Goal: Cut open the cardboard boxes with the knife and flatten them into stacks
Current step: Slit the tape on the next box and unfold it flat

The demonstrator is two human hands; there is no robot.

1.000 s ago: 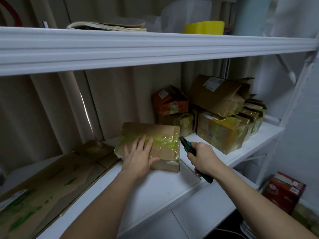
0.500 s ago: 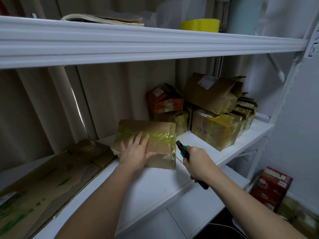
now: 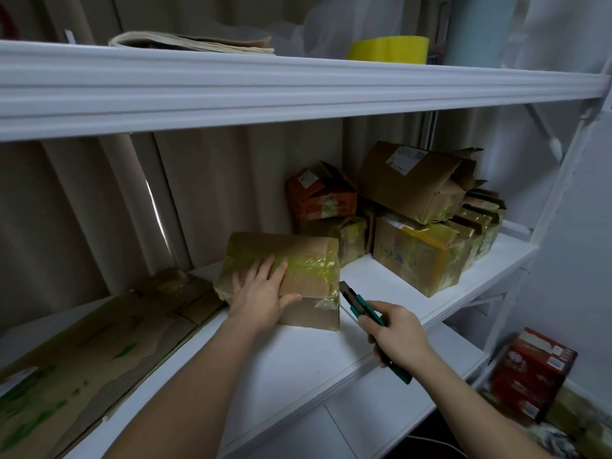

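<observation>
Taped box [image 3: 288, 276] on shelf [image 3: 298, 359], long axis left-right. Left hand [image 3: 263, 294] lies flat, pressing it. Right hand [image 3: 395, 336] grips knife [image 3: 361, 304], tip just beside the box's right end.

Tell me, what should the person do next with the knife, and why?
Probably push the knife tip into the yellow tape at the box's right edge and slice along it. The left hand lies flat on the box, the right hand grips the knife, and the tip sits beside the taped corner.
</observation>
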